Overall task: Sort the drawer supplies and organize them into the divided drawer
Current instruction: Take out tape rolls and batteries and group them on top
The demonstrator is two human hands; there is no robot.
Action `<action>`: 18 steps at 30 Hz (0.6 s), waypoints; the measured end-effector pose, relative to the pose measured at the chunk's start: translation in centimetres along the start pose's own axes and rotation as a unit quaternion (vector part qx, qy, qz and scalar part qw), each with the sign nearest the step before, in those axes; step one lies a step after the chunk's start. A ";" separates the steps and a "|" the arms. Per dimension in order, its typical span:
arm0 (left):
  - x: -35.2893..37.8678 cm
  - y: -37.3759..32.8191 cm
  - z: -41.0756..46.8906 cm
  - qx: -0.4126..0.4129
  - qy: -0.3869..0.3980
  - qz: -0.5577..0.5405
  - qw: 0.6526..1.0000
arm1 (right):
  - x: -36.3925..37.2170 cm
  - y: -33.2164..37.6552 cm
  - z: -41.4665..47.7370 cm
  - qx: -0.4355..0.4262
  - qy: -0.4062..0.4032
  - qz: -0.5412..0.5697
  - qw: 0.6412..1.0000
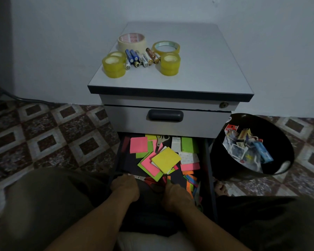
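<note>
Drawer: the open drawer [117, 160] sat at lower centre of the frame, pulled out below a closed upper drawer [165, 115] with a dark handle.
Drawer contents: loose sticky notes [166, 159] in yellow, pink, green and orange lay overlapping, mostly towards its right side; a yellow pad lay on top of the heap.
Scissors: red-handled scissors [147, 180] lay at the drawer's near end, the blade running under the left fingers.
Left grip [124, 187]: it was knuckles-up at the drawer's near left, fingers curled down at the blade; I cannot tell whether it pinched anything.
Right grip [178, 196]: it was just right of the scissors, fingers bent down out of sight; I cannot tell its state.
Counter [207, 69]: at upper centre, the batteries [141, 57] lay bunched together, with the tape rolls [113, 67] ringed close around them.
Bin: a black bin [290, 147] stood at right on the tiled floor [43, 134], holding small boxes and packets.
</note>
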State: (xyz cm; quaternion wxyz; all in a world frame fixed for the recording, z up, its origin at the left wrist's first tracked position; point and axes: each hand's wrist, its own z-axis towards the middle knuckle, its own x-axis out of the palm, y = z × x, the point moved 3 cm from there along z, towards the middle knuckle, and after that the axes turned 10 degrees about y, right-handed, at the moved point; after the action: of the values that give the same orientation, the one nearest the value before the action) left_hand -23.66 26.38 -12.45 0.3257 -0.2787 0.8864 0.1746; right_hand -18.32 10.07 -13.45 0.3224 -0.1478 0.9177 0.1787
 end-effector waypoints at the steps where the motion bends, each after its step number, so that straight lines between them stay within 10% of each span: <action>1: 0.3 0.0 0.0 -0.001 0.006 -0.001 1.000 | 0.2 0.0 0.0 0.006 0.011 -0.013 1.000; 18: -0.6 -0.3 0.0 0.051 -0.051 -0.269 0.961 | -1.6 -2.0 1.1 -0.002 -0.055 0.069 0.996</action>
State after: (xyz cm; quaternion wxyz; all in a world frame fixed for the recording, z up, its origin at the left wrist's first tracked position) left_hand -23.10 26.40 -12.11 0.4191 -0.4804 0.7688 0.0496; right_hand -15.79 8.98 -13.68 0.3588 -0.0746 0.9063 0.2107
